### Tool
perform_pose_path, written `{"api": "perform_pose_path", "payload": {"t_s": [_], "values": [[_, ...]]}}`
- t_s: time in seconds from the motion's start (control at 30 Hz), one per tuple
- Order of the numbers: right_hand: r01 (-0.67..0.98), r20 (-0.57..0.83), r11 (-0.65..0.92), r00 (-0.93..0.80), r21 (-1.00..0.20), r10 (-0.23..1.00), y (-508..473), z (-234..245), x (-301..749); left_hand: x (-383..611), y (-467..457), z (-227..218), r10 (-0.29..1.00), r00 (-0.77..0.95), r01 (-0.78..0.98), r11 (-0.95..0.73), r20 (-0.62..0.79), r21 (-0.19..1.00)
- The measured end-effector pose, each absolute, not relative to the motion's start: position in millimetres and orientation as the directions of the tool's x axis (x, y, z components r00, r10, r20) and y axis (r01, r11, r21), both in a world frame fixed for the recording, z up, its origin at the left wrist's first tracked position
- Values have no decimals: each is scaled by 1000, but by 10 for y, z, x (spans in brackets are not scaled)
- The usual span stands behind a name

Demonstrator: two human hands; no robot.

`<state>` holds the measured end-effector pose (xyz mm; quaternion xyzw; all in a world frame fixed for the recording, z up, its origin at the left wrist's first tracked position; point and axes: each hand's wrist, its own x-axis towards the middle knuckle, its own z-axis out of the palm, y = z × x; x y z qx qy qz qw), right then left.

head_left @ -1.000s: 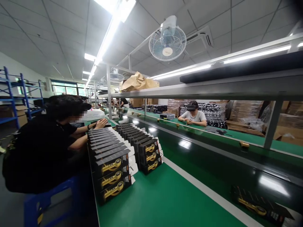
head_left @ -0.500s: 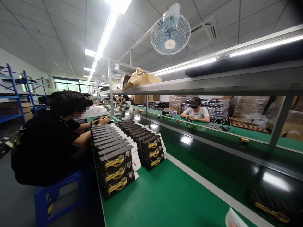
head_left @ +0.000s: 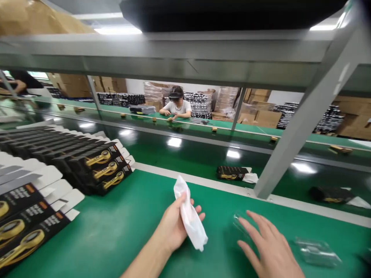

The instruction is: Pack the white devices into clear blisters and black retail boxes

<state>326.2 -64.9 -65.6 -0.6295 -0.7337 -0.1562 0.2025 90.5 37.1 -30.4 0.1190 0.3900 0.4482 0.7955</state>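
My left hand (head_left: pixel 171 227) grips a crumpled white plastic bag (head_left: pixel 189 218) low on the green workbench (head_left: pixel 127 216). My right hand (head_left: pixel 266 247) lies open, fingers spread, right next to a clear plastic blister tray (head_left: pixel 240 227). Whether the fingers touch it, I cannot tell. A second clear blister tray (head_left: pixel 317 253) rests further right. To the left stand stacks of black boxes with gold product pictures (head_left: pixel 98 168), and a nearer stack (head_left: pixel 20 227) reaches the left edge.
A dark conveyor belt (head_left: pixel 188 148) runs behind the bench, carrying black boxes (head_left: pixel 232 173). A grey steel shelf (head_left: pixel 162 50) spans overhead on slanted uprights (head_left: pixel 304 119). A co-worker (head_left: pixel 176 104) sits across the line, with cartons behind.
The view has swung down and to the right, away from the seated co-worker. Both my hands are now in view, and the white bag, earlier at the bottom edge, is held higher.
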Motion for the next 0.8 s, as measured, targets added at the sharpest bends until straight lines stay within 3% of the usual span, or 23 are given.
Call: {"api": "perform_pose_path", "payload": {"t_s": [0.03,0.1,0.23,0.33,0.4,0.53,0.8], "values": [[992,494,103,-124,71,861,-616,-693,3371,923,329,-301,793,326,-579,598,-515,555],[992,454,45,-93,114,886,-589,-750,3502,1000,223,-319,796,351,-523,604,-494,602],[989,483,99,-34,-110,875,-612,-674,3318,1194,34,-412,875,277,-505,484,-397,715],[927,573,267,-74,-261,816,-635,-579,2940,1298,-58,-478,915,234,-502,402,-327,766],[883,598,367,-131,-292,791,-647,-583,2725,1341,-98,-496,917,253,-538,398,-308,743],[875,631,397,-147,-276,762,-663,-709,2572,1369,-146,-452,886,342,-612,464,-314,641],[884,614,441,-265,-153,743,-629,-809,2600,1349,-173,-491,895,308,-463,436,-321,771]]}}
